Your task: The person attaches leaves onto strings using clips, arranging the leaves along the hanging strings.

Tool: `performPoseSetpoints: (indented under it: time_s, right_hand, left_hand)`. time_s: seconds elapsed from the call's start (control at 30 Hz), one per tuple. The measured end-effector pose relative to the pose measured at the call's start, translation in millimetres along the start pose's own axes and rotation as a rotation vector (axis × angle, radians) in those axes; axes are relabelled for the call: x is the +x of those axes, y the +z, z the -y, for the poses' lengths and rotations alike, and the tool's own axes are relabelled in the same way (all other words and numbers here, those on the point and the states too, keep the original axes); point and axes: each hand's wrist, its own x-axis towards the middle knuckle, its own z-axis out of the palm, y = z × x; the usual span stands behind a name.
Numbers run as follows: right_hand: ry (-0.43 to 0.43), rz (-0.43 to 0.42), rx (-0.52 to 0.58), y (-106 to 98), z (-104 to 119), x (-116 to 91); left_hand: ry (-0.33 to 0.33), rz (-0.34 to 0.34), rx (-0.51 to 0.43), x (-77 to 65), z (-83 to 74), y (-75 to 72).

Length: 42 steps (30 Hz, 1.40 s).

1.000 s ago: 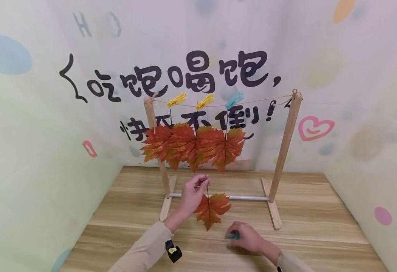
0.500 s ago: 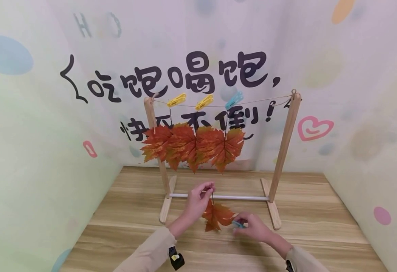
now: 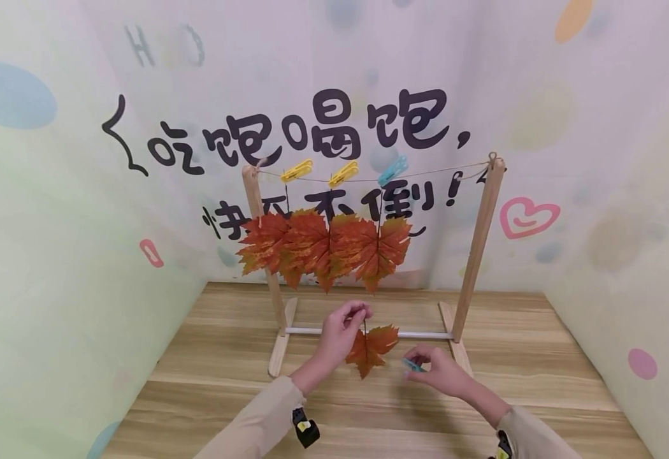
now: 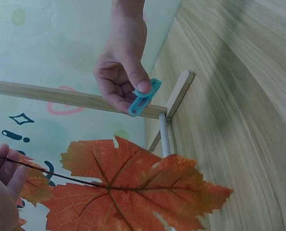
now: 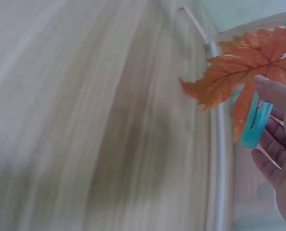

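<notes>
My left hand (image 3: 339, 335) pinches the thin dark stem of an orange-red artificial maple leaf (image 3: 372, 349), which hangs down above the table. In the left wrist view the leaf (image 4: 128, 187) spreads wide beside the fingers. To its right, my right hand (image 3: 439, 370) holds a blue clothespin (image 3: 413, 365) between thumb and fingers, apart from the leaf. The right wrist view shows this clothespin (image 5: 256, 119) along the fingers, with the leaf behind it. Overhead, several similar leaves (image 3: 330, 245) hang from a string, held by two yellow clothespins (image 3: 343, 173) and one blue clothespin (image 3: 394, 170).
A wooden frame carries the string between its left post (image 3: 274, 293) and right post (image 3: 480, 248). A white rod (image 3: 426, 335) joins the posts low down, behind the hands. The frame's feet stand on the wood-grain table (image 3: 208, 382). Behind is a printed wall cloth (image 3: 541, 115).
Both hands have shifted right and the right hand has risen, carrying its clothespin. The held leaf has moved right with the left hand and hangs slightly higher.
</notes>
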Motion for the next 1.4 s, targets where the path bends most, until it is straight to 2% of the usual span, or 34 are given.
performPoseSetpoints:
  time_s: [0.2, 0.3, 0.53, 0.73, 0.9, 1.07, 1.17, 1.27, 1.4]
  right_hand:
    - [-0.086, -0.11, -0.052, -22, 6, 3]
    - [-0.123, -0.148, -0.054, -34, 11, 5]
    - [-0.1, -0.179, -0.119, -65, 32, 12]
    - [-0.105, -0.231, -0.138, -80, 54, 17]
    - [-0.089, -0.238, -0.114, -89, 68, 16]
    - [-0.104, -0.265, -0.156, -102, 76, 17]
    - [-0.103, -0.285, -0.164, -112, 82, 20]
    - [-0.1, -0.314, -0.171, -121, 88, 25]
    - [-0.111, -0.352, -0.202, -134, 94, 33]
  left_hand:
    - [0.015, -0.024, -0.054, 12.3, -3.1, 3.1]
    - [0.03, -0.013, -0.084, 19.4, -8.7, 6.6]
    - [0.091, 0.063, -0.083, 34.1, -28.6, 17.4]
    - [0.118, 0.049, -0.062, 45.0, -44.2, 26.1]
    - [0.111, 0.039, -0.073, 50.1, -51.2, 32.6]
    - [0.084, 0.049, -0.083, 53.0, -56.1, 38.9]
    - [0.076, 0.04, -0.071, 55.9, -59.3, 41.8]
    - [0.068, 0.005, -0.077, 61.3, -61.5, 44.2]
    - [0.081, -0.063, -0.143, 72.6, -56.7, 48.5]
